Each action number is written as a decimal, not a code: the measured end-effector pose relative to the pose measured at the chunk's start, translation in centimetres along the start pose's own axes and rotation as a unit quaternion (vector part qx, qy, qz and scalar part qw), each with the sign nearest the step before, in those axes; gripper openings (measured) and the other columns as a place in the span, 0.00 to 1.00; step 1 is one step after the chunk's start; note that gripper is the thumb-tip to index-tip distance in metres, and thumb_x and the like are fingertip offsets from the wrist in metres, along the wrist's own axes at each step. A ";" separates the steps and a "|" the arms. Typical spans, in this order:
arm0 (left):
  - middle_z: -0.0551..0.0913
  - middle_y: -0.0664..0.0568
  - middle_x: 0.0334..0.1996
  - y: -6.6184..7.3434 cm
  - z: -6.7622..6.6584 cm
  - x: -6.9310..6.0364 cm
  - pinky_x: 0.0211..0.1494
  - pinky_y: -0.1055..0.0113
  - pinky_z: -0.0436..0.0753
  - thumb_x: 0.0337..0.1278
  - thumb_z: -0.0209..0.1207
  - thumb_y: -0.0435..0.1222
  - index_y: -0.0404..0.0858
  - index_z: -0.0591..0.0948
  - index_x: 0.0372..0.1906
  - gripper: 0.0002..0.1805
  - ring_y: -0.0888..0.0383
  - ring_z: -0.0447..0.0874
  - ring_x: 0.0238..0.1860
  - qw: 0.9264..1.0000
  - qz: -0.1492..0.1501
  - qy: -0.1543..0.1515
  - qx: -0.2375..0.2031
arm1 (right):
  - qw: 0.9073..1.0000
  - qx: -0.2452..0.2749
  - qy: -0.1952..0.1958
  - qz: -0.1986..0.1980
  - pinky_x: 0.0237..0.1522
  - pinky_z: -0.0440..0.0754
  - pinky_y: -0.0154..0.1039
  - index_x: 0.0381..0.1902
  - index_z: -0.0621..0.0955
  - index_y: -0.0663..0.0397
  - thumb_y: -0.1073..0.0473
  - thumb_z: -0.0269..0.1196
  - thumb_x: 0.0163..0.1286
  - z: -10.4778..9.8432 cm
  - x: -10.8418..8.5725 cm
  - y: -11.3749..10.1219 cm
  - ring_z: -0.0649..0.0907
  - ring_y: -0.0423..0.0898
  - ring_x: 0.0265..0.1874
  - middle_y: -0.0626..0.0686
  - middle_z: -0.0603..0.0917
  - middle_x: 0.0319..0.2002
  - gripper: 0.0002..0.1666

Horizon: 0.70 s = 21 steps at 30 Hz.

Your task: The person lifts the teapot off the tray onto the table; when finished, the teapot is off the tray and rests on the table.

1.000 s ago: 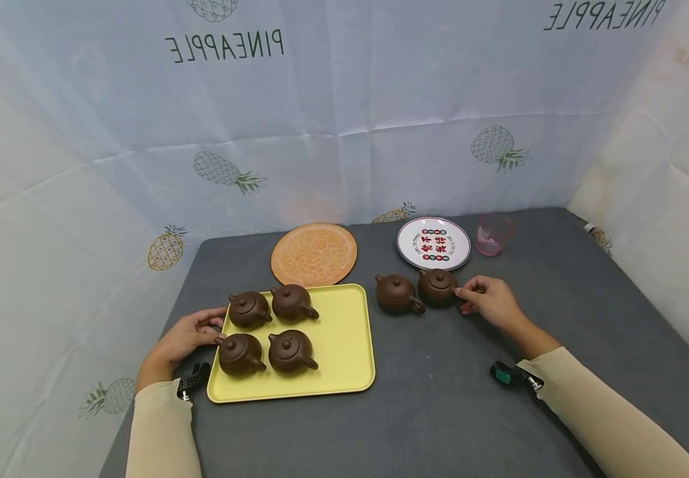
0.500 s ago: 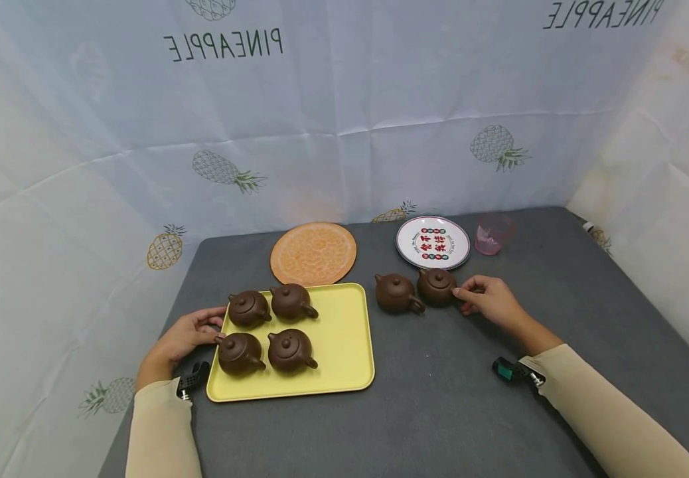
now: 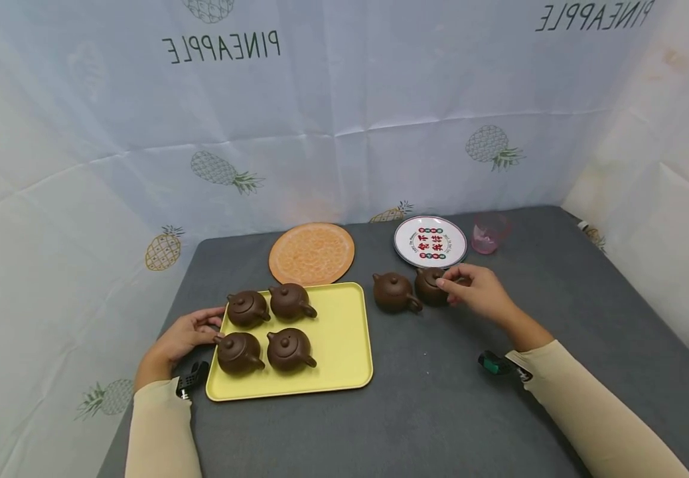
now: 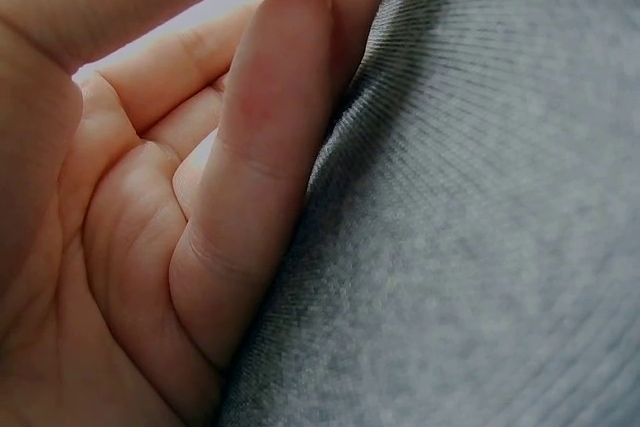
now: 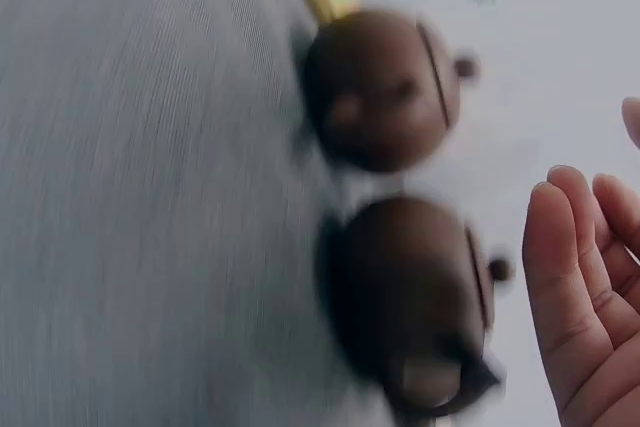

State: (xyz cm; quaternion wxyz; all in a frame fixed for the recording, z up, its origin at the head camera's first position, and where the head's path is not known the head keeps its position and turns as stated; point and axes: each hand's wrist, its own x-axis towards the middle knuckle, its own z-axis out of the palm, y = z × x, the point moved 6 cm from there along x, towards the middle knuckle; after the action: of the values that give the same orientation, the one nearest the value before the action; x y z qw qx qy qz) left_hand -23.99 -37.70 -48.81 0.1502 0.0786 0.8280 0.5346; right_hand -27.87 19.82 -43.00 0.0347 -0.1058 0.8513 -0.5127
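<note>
Brown clay likely makes this round teapot (image 3: pixel 426 292) rigid, breakable: grasp its looped handle (image 5: pixel 480 379). Your relaxed right hand (image 3: pixel 478 293) grips nothing; whether your left hand (image 3: pixel 184 337) grips the yellow rectangular tray (image 3: pixel 344 345) is unclear.

Beyond the right hand (image 3: pixel 480 292) and slightly left of it: one white plate (image 3: pixel 431 242), marked with red characters. Beyond that hand, near the plate: one pink transparent cup (image 3: pixel 490 234). Beyond and well left: one round orange mat (image 3: pixel 311 253). Farther back: white cloth (image 3: pixel 344 93) bearing pineapple prints and reversed lettering.
</note>
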 end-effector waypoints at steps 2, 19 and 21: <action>0.74 0.34 0.48 0.1 0.0 -0.1 0.41 0.67 0.81 0.59 0.58 0.24 0.21 0.60 0.69 0.34 0.58 0.83 0.38 1.000 0.004 0.001 -0.002 | 1.000 0.012 -0.006 -0.015 0.33 0.82 0.51 0.40 0.81 0.61 0.47 0.67 0.65 1.2 0.0 -1.0 0.84 0.50 0.26 0.63 0.83 0.30 0.20; 0.75 0.33 0.47 -0.1 0.1 0.0 0.41 0.68 0.80 0.59 0.59 0.23 0.19 0.60 0.68 0.34 0.59 0.83 0.37 1.000 0.018 0.001 -0.016 | 0.980 0.058 -0.153 -0.113 0.28 0.82 0.46 0.36 0.82 0.51 0.51 0.67 0.66 13.9 -0.7 -6.7 0.83 0.49 0.25 0.57 0.83 0.27 0.10; 0.75 0.33 0.47 -0.1 0.1 0.0 0.41 0.68 0.80 0.59 0.59 0.23 0.19 0.60 0.68 0.34 0.59 0.83 0.37 1.000 0.016 0.003 -0.015 | 0.977 0.063 -0.164 -0.119 0.27 0.82 0.45 0.36 0.82 0.52 0.51 0.67 0.67 15.2 -0.7 -7.0 0.83 0.48 0.24 0.54 0.83 0.26 0.10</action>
State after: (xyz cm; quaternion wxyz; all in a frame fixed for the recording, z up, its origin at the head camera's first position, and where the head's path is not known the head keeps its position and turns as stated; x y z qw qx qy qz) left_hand -23.91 -37.66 -48.96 0.1405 0.0883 0.8191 0.5491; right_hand -23.66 3.63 -44.10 0.1191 -0.2868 0.7813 -0.5415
